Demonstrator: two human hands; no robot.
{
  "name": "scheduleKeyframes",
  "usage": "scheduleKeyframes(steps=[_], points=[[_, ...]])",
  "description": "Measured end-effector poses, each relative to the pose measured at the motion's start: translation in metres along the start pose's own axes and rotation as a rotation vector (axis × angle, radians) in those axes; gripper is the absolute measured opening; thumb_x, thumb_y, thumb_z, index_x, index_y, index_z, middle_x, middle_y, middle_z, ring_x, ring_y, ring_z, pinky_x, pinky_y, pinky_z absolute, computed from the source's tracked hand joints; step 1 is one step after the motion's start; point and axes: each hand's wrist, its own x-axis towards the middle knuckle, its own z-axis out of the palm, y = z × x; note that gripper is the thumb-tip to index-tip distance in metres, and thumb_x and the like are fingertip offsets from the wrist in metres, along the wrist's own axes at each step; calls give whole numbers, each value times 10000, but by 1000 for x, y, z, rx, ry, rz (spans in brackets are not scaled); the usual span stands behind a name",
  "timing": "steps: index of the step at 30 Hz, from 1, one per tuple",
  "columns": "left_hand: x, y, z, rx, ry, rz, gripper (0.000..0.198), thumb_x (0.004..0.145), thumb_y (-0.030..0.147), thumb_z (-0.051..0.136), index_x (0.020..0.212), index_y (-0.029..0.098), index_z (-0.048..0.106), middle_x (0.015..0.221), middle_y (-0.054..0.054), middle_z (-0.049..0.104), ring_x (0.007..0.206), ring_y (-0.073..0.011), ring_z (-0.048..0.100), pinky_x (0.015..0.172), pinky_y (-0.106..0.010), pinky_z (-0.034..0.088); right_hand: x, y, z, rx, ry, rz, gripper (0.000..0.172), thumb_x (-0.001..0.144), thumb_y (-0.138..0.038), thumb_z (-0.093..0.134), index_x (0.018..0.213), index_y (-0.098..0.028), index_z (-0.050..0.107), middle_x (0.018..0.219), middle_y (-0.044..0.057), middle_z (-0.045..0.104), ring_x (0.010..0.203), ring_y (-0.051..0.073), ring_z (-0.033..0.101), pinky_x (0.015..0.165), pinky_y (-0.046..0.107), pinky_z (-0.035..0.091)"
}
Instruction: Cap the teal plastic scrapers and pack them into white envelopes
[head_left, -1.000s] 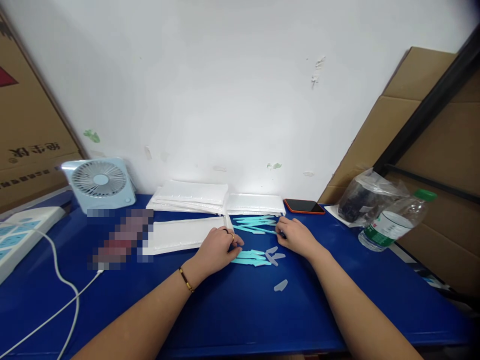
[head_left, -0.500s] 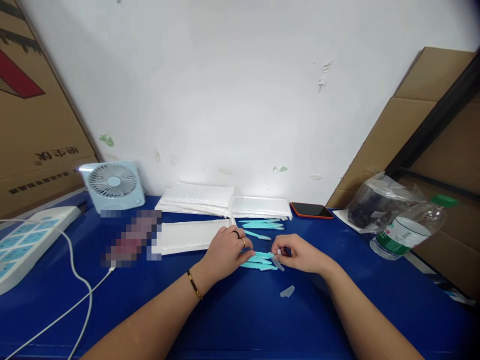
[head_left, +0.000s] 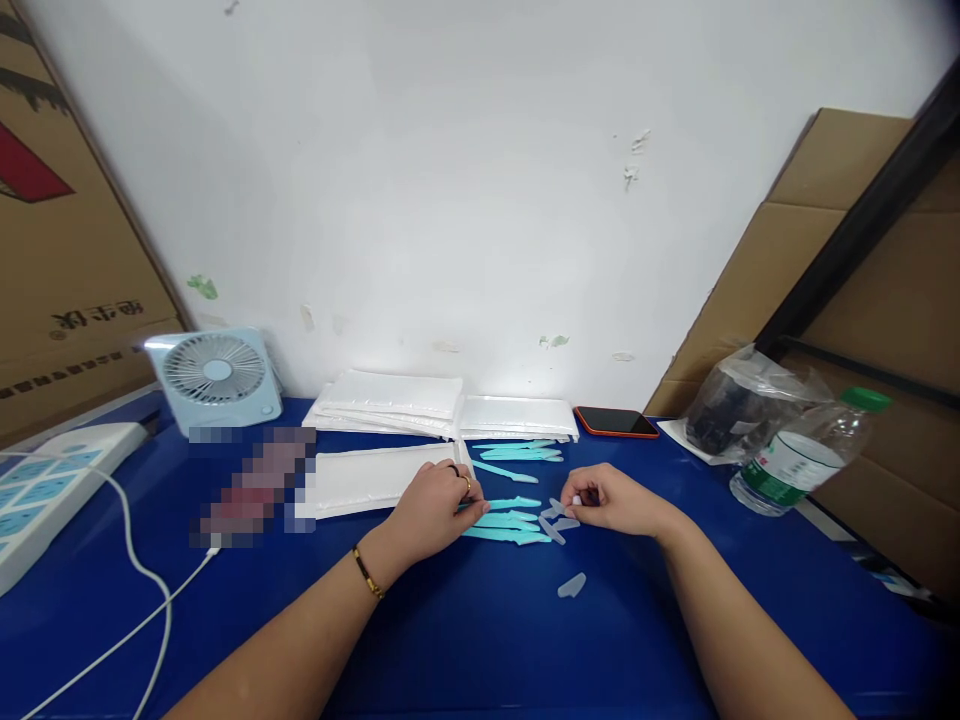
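My left hand (head_left: 439,508) has its thumb and index finger closed on the handle of a turquoise eyebrow razor (head_left: 517,503), its bare end pointing right. More turquoise razors (head_left: 510,537) lie side by side just below it. My right hand (head_left: 607,503) is pinched at the right of these razors, its fingertips at a small translucent blade cover (head_left: 556,508). Its curled fingers partly hide the grip. Other loose covers lie close beneath, and a separate cover (head_left: 571,585) rests nearer to me. Further back are a single razor (head_left: 506,472) and a small group of razors (head_left: 521,452).
White packets (head_left: 386,400) are stacked against the wall, with another packet (head_left: 360,480) in front. A blue fan (head_left: 217,375), a power strip (head_left: 60,490) and cables stand left. To the right are a phone (head_left: 616,421), a plastic-wrapped dark container (head_left: 724,410) and a bottle (head_left: 795,465).
My right hand has moved right, away from the razor in my left hand, and a translucent cover now sits apart from that razor's end. The view has shifted slightly.
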Motion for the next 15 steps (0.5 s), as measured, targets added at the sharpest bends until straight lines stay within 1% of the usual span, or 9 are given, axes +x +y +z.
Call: scheduleKeyframes(steps=[3,5,7,9,11,13,15], points=[[0,-3,2,-48,-34,32,151,802,366,564,825,245,651,804,2,609,845,-171,524,732,-290,365,11,3,4,-59,145,6,170,791,-315,551,796,-172,643,743,24,602,608,120,493,546,229,364],[1,-3,7,-56,-40,48,157,777,336,600,906,265,656,827,1,612,862,-175,528,748,-291,377,24,2,12,-121,257,-6,167,791,-320,556,819,-177,638,783,30,592,646,128,505,578,237,375],[2,-3,12,-58,-53,70,165,791,310,589,936,281,663,859,-3,621,888,-179,530,767,-296,385,37,0,20,-176,304,-21,157,773,-308,584,855,-182,630,847,37,581,685,134,514,609,244,384],[3,-4,17,-70,-76,97,164,815,289,565,938,291,672,885,-3,627,904,-177,531,781,-295,395,47,-1,28,-207,304,-25,126,768,-290,593,827,-182,620,866,37,566,699,132,514,624,245,385],[4,-4,19,-81,-75,116,182,825,266,554,964,291,669,896,-6,628,916,-175,530,788,-290,405,51,0,32,-212,277,-12,101,770,-279,594,782,-180,610,849,33,554,701,130,513,620,239,382],[4,-4,19,-78,-31,122,223,823,258,559,1027,291,642,934,-9,620,939,-178,522,805,-297,411,50,2,31,-188,239,21,104,765,-280,599,761,-177,603,821,27,550,688,127,512,600,230,377],[5,-3,19,-57,40,107,290,820,272,564,1108,288,592,999,-17,600,971,-187,509,825,-316,412,45,5,27,-154,204,54,114,759,-287,605,751,-173,600,803,23,554,667,122,509,581,225,373]])
